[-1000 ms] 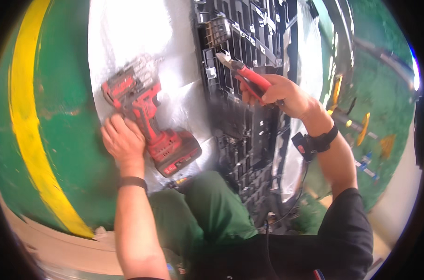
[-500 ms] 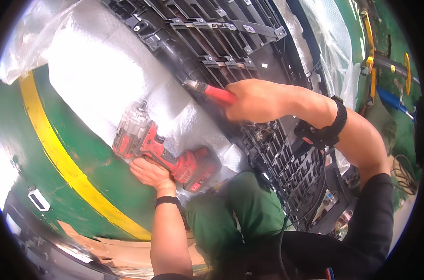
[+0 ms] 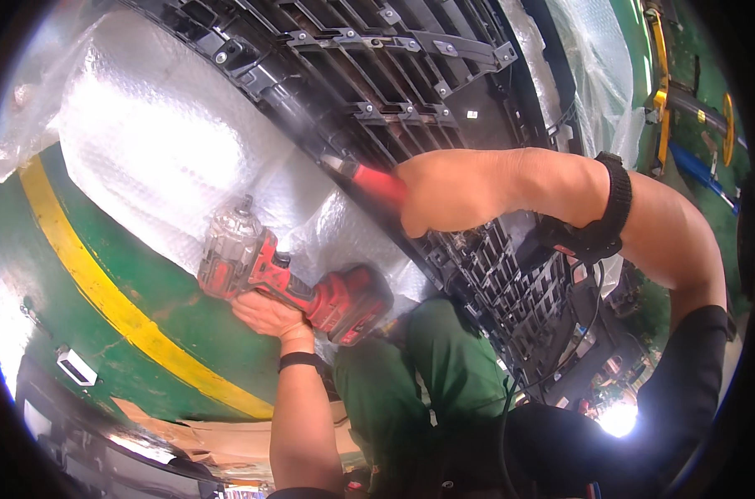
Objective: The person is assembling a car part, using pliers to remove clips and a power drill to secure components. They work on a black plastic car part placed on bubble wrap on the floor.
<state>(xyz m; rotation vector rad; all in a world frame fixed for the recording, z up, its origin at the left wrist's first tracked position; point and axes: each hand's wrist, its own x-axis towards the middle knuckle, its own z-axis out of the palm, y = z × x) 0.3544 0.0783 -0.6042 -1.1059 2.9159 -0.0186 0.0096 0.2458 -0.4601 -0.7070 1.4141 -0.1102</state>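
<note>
Right grip [image 3: 444, 191]: around pliers [image 3: 377, 185], centre; a slip might scratch the black panel [image 3: 486, 96].
Left grip [image 3: 269, 316]: cannot tell; driver [image 3: 293, 287], lower left, might topple if unsupported.

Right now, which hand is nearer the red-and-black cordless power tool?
Left. Your left hand touches the tool; your right hand is apart, off to its right.

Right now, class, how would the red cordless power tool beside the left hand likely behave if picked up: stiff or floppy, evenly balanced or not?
The power tool should stay stiff, since its housing looks hard and moulded. It may feel heavy at one end, where the bulky battery block sits. Gripped by its head, it would probably tip battery-down.
</note>
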